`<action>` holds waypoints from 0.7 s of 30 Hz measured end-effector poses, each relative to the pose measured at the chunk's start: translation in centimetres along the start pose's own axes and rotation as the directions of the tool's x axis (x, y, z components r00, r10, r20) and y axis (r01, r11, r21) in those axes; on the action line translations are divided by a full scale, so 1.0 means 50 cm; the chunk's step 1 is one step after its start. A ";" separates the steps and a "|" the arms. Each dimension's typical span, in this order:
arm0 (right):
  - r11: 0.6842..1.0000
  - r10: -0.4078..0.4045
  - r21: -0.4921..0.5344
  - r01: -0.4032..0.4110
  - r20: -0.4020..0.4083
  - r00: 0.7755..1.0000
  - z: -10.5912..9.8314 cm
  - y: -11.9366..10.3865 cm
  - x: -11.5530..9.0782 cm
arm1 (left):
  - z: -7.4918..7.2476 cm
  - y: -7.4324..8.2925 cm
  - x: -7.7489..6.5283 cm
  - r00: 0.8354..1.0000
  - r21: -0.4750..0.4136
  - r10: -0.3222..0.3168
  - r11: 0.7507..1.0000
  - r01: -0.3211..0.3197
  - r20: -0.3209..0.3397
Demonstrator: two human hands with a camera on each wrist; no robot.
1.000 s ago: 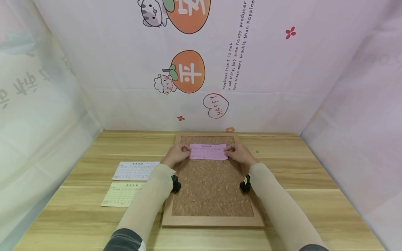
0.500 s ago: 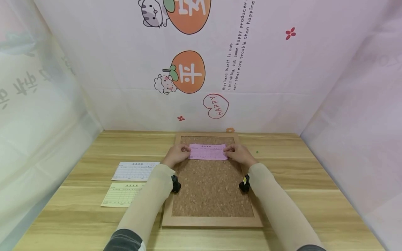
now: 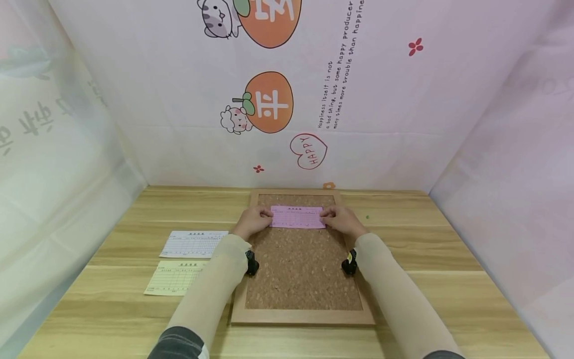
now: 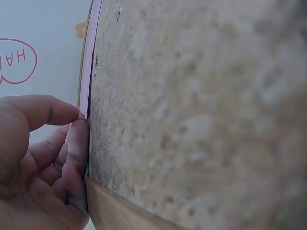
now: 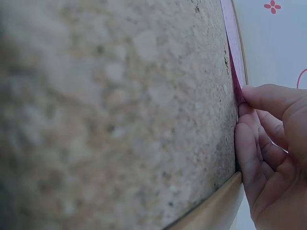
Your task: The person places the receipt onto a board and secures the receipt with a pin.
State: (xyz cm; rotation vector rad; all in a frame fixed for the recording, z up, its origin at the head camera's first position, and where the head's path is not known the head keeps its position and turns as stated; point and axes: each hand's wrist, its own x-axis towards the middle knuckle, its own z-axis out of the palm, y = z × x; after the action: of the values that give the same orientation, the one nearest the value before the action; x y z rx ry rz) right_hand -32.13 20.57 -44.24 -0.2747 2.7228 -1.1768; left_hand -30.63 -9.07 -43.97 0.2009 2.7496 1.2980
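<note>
A pink printed paper slip (image 3: 298, 217) lies crosswise near the far end of a wood-framed cork board (image 3: 304, 269). My left hand (image 3: 253, 221) pinches the slip's left edge between thumb and finger. At its right edge, my right hand (image 3: 343, 220) pinches the slip the same way. In the left wrist view, the thumb and curled fingers (image 4: 76, 139) hold the paper's end close against the cork. The right wrist view shows the slip (image 5: 233, 52) edge-on, its near end slightly off the cork in the right fingers' grip.
Left of the board, a white printed slip (image 3: 190, 244) lies on the wooden table (image 3: 448, 299), with a yellow printed slip (image 3: 172, 279) nearer me. The left forearm partly covers both. A white printed curtain (image 3: 376, 99) stands behind the table and at both sides.
The pink slip and both hands shift very slightly left, then back right. Both hands keep their pinch on the slip throughout.
</note>
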 end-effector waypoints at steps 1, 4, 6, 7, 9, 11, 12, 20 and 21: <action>1.000 0.003 0.002 -0.003 0.000 1.000 -0.001 -0.001 0.000 | 0.000 0.000 0.000 1.000 0.000 0.002 1.000 -0.002 0.001; 1.000 0.005 0.007 -0.005 0.002 1.000 -0.002 -0.002 -0.001 | -0.001 0.001 0.001 1.000 0.001 0.004 1.000 -0.004 0.001; 1.000 0.006 0.009 -0.006 0.004 1.000 -0.003 -0.003 -0.002 | -0.001 0.002 0.001 1.000 0.006 0.009 1.000 -0.009 -0.002; 1.000 0.008 0.011 -0.008 0.005 1.000 -0.003 -0.003 -0.001 | 0.000 0.002 0.002 1.000 0.007 0.009 1.000 -0.009 -0.001; 1.000 0.010 0.008 -0.010 0.006 1.000 -0.002 -0.002 -0.001 | 0.000 0.001 0.003 1.000 0.006 0.010 1.000 -0.010 -0.001; 1.000 0.013 0.006 -0.014 0.005 1.000 -0.001 -0.001 -0.001 | 0.000 0.001 0.003 1.000 0.004 0.011 1.000 -0.011 -0.001; 1.000 0.016 0.006 -0.016 0.004 1.000 0.000 0.000 0.000 | 0.000 0.001 0.003 1.000 0.003 0.010 1.000 -0.010 -0.001; 1.000 0.011 -0.009 -0.011 0.006 1.000 0.002 -0.001 0.001 | -0.010 0.000 -0.002 0.999 0.019 0.019 1.000 -0.019 0.039; 1.000 0.009 -0.011 -0.008 0.007 1.000 0.002 -0.001 0.001 | -0.013 0.000 -0.003 0.999 0.019 0.021 1.000 -0.022 0.048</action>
State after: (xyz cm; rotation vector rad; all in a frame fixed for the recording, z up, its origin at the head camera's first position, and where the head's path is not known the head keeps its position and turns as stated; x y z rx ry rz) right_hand -32.14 20.45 -44.29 -0.2678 2.7222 -1.1573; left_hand -30.58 -9.57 -43.56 0.2608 2.7290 1.2547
